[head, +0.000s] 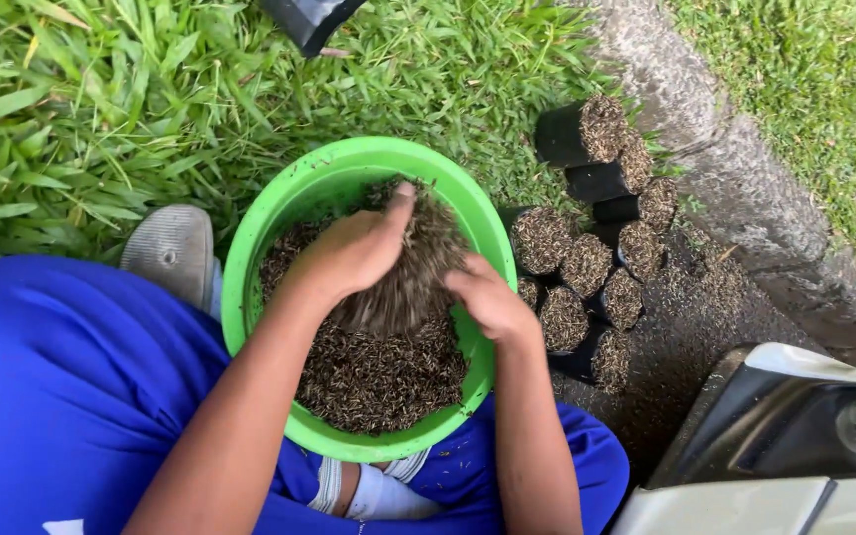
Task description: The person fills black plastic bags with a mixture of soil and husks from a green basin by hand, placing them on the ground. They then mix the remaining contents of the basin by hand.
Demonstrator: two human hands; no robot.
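Grass (61, 109): long green blades fill the left and top; a grey sandal (172, 250) lies at their edge, just beside the basin.
Clothing (52, 396): blue, covers the person's lap below the basin.
Basin (250, 258): one, round, bright green, sits on the lap; about half full of husk mix (378, 376), dark and chaffy.
Left hand (354, 253): over the middle of the basin, fingers curled, cupped around a heaped handful of the mix; strands hang from under the palm.
Right hand (492, 302): at the basin's right inner wall, fingers bent against the same heap; whether it grips anything of its own, I cannot tell.
Filled bags (587, 263): black, cylindrical, packed with the same mix, clustered on the ground just right of the basin; about ten counted, the back ones partly hidden.
Empty bag (309, 20): one, black, at the top edge.
Curb (735, 168): grey stone, runs diagonally beyond the bags.
Vehicle part (795, 446): white and black, lower right corner.
Risk: loose handful may spill over the rim, being heaped high; basin may tip, resting on the lap only.
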